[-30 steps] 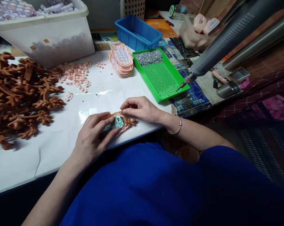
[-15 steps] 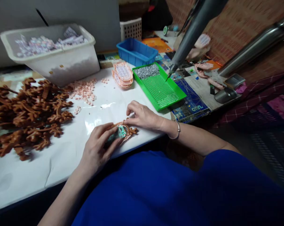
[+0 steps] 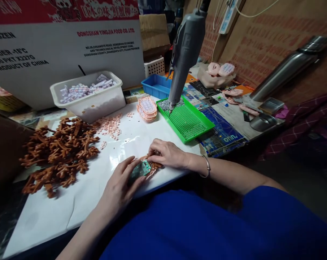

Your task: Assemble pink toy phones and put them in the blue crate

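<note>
A brown toy shell (image 3: 149,168) with a green circuit board (image 3: 140,169) set in it lies on the white sheet (image 3: 79,195) at the near table edge, between the two hands. The left hand (image 3: 120,187) cups its near end, fingers curled around the board. The right hand (image 3: 166,154) presses down on its far end with bent fingertips pinching the shell's rim. Left of the left hand lies a heap of brown shells (image 3: 60,153); beyond it, scattered pink buttons (image 3: 109,125) and a white tub (image 3: 89,94). Beyond the right hand sit a green screw tray (image 3: 189,124), a stack of pink keypads (image 3: 147,107) and a blue bin (image 3: 156,86). A grey hanging screwdriver (image 3: 183,50) points its tip at the tray.
</note>
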`<state>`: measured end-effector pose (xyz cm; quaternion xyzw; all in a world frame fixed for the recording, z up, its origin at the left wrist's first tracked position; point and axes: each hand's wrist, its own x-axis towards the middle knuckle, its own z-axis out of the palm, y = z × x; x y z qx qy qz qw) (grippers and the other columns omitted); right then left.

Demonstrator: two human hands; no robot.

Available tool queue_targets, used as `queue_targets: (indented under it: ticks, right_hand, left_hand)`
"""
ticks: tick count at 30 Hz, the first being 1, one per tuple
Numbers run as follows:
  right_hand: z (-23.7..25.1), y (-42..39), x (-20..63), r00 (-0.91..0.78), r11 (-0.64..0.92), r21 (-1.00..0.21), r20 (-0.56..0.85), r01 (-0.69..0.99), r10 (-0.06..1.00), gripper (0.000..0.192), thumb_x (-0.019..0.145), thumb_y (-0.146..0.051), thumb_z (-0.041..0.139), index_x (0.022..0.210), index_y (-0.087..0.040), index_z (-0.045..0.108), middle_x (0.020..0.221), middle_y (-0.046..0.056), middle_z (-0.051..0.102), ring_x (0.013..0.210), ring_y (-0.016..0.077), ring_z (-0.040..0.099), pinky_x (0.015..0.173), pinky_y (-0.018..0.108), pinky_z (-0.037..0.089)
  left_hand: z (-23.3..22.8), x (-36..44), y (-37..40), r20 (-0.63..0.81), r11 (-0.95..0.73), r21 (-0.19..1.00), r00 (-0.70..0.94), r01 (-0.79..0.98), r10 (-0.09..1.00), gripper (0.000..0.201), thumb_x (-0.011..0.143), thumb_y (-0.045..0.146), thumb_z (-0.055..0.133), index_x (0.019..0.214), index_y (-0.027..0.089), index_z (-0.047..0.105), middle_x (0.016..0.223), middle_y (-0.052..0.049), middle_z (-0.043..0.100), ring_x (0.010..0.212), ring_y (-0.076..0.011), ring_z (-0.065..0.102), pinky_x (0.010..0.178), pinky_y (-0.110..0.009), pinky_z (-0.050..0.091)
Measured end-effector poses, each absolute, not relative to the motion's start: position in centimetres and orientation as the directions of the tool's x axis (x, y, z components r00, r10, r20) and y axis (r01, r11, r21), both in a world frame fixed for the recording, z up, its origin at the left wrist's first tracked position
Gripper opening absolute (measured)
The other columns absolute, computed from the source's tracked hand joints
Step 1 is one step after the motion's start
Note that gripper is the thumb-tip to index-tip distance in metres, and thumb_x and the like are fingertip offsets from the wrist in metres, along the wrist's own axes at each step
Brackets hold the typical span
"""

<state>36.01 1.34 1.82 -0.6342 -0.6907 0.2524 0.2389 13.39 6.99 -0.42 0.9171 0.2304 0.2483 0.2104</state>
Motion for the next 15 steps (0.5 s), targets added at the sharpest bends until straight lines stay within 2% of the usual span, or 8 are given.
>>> queue_targets:
  ticks: [4, 7, 9, 10, 12, 15]
  right_hand:
    - [1.5, 1.6, 36.3, -0.005, 0.085, -0.718, 0.113, 0.691, 0.994, 0.01, 0.089, -0.022, 0.066, 0.093, -0.013, 0.063, 0.096, 0.004, 0.063, 0.072, 0.0089, 0.056, 0.072, 0.024, 0.045]
    - [1.3, 1.1, 36.3, 0.026, 0.14, -0.741, 0.208, 0.657, 0.978, 0.014, 0.089, -0.022, 0.065, 0.099, -0.013, 0.062, 0.1, 0.005, 0.065, 0.07, 0.0083, 0.058, 0.07, 0.024, 0.047]
    - [1.2, 0.4, 36.2, 0.07, 0.201, -0.761, 0.307, 0.617, 0.949, 0.013, 0.09, -0.023, 0.063, 0.099, -0.014, 0.062, 0.1, 0.005, 0.067, 0.07, 0.0083, 0.058, 0.07, 0.024, 0.049]
    - [1.2, -0.1, 36.1, 0.108, 0.232, -0.774, 0.36, 0.589, 0.927, 0.013, 0.09, -0.024, 0.061, 0.099, -0.015, 0.062, 0.099, 0.005, 0.067, 0.071, 0.0086, 0.059, 0.071, 0.024, 0.05]
    - [1.3, -0.9, 35.7, 0.214, 0.271, -0.812, 0.429, 0.518, 0.877, 0.014, 0.092, -0.027, 0.058, 0.1, -0.016, 0.061, 0.094, 0.005, 0.068, 0.073, 0.0093, 0.061, 0.071, 0.024, 0.052]
    - [1.1, -1.2, 34.9, 0.286, 0.229, -0.906, 0.339, 0.355, 0.897, 0.027, 0.093, -0.035, 0.058, 0.111, -0.016, 0.058, 0.095, 0.006, 0.068, 0.082, 0.0118, 0.065, 0.075, 0.026, 0.056]
  left_hand:
    - [0.9, 13.3, 8.4, 0.241, -0.782, 0.525, 0.823, 0.336, 0.515, 0.051, 0.093, 0.056, 0.053, 0.129, 0.021, 0.055, 0.116, -0.013, 0.068, 0.102, -0.0253, 0.069, 0.086, -0.039, 0.059]
    - [1.3, 13.3, 8.8, 0.173, -0.83, 0.438, 0.874, 0.344, 0.453, 0.068, 0.085, 0.062, 0.06, 0.138, 0.022, 0.05, 0.113, -0.013, 0.068, 0.101, -0.0286, 0.068, 0.081, -0.04, 0.059]
    - [1.2, 13.4, 8.7, 0.159, -0.834, 0.419, 0.875, 0.36, 0.458, 0.072, 0.085, 0.06, 0.06, 0.143, 0.02, 0.046, 0.112, -0.014, 0.066, 0.101, -0.0298, 0.066, 0.08, -0.041, 0.058]
    - [1.2, 13.5, 8.7, 0.162, -0.81, 0.451, 0.858, 0.375, 0.487, 0.073, 0.084, 0.058, 0.06, 0.145, 0.019, 0.044, 0.112, -0.014, 0.065, 0.1, -0.0296, 0.066, 0.08, -0.042, 0.058]
    - [1.3, 13.9, 8.7, 0.154, -0.686, 0.606, 0.786, 0.404, 0.599, 0.081, 0.082, 0.059, 0.062, 0.149, 0.019, 0.038, 0.115, -0.014, 0.063, 0.1, -0.0284, 0.065, 0.08, -0.041, 0.057]
    - [1.6, 15.3, 9.0, 0.037, -0.336, 0.857, 0.602, 0.392, 0.797, 0.089, 0.08, 0.062, 0.064, 0.151, 0.019, 0.032, 0.119, -0.013, 0.059, 0.099, -0.0259, 0.065, 0.078, -0.039, 0.055]
